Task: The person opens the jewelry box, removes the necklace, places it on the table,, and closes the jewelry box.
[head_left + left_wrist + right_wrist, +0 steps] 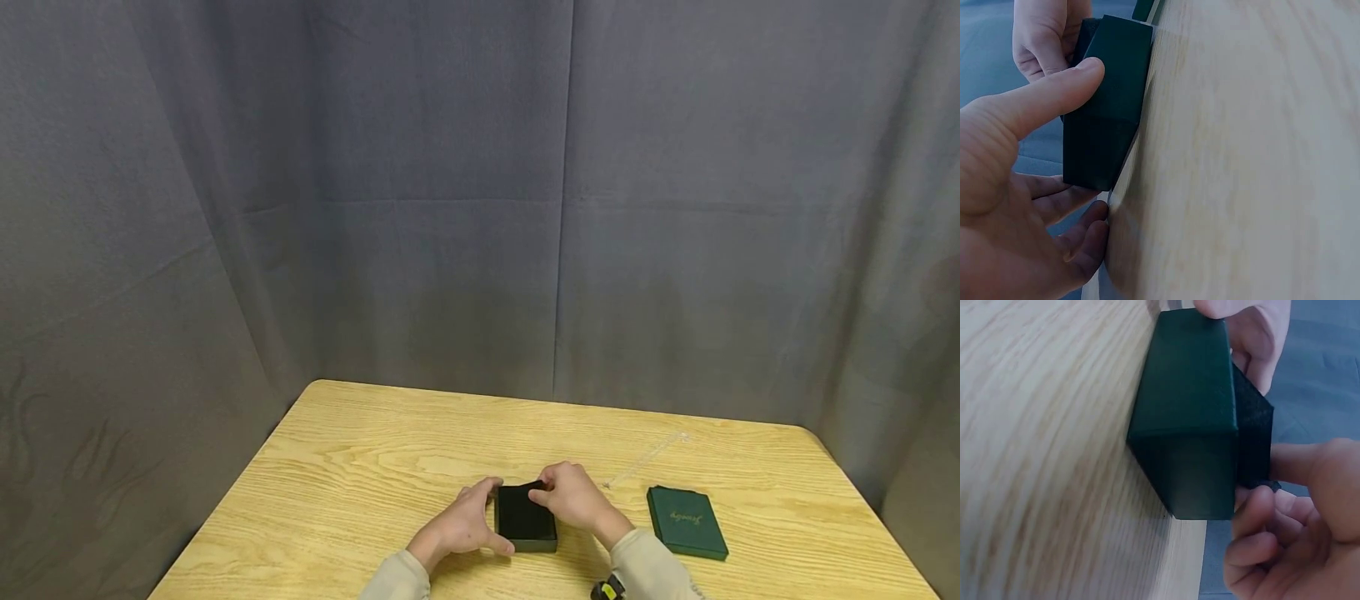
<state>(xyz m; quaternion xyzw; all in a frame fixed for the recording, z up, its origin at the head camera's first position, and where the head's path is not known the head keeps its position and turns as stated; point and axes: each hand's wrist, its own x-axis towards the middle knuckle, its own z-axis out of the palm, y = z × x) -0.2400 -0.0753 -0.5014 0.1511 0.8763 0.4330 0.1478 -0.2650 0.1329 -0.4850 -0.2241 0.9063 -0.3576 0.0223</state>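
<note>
A small dark green jewelry box base [534,547] sits on the table, its upper side filled by a black pad [522,512]. From the left, my left hand [461,523] grips the base, with the thumb on the near wall and fingers toward the far side. My right hand [573,497] pinches the pad at its far right corner. In the right wrist view, the pad [1254,434] stands up tilted above the box rim, between thumb and fingers. The left wrist view has the left thumb lying on the green wall [1124,69].
Right of the hands lies a green lid [686,521] with gold lettering. Behind it, a thin necklace [682,437] stretches diagonally over the wooden table [360,467]. Grey curtains [450,250] hang behind and beside the table.
</note>
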